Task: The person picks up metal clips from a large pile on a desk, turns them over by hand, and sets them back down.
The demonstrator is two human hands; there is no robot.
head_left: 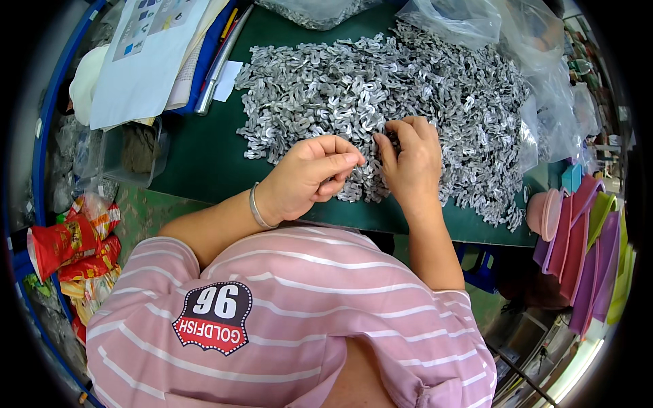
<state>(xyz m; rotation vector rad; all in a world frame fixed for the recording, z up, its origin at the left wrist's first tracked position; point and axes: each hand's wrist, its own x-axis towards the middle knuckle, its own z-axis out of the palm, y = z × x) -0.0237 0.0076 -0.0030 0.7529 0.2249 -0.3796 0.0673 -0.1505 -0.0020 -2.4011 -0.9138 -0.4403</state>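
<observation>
A wide heap of small grey metal pieces, looped in shape (326, 88), covers much of the dark green tabletop (183, 163). At the heap's near edge my left hand (309, 175) is closed, palm turned inward, thumb pressed against its curled fingers. Whatever lies in that pinch is too small to make out. Just to its right, my right hand (415, 160) reaches over the pieces with bent fingers, thumb and forefinger drawn close together. Its fingertips are at the heap, and I cannot make out what they grip. A gap separates the two hands.
Clear plastic bags (544, 88) lie along the heap's right and far sides. At the left are papers (146, 61), a silver tube-like tool (221, 64) and a clear plastic box (136, 153). Colourful plastic bins (578, 238) hang at the right; red packets (68, 245) sit lower left.
</observation>
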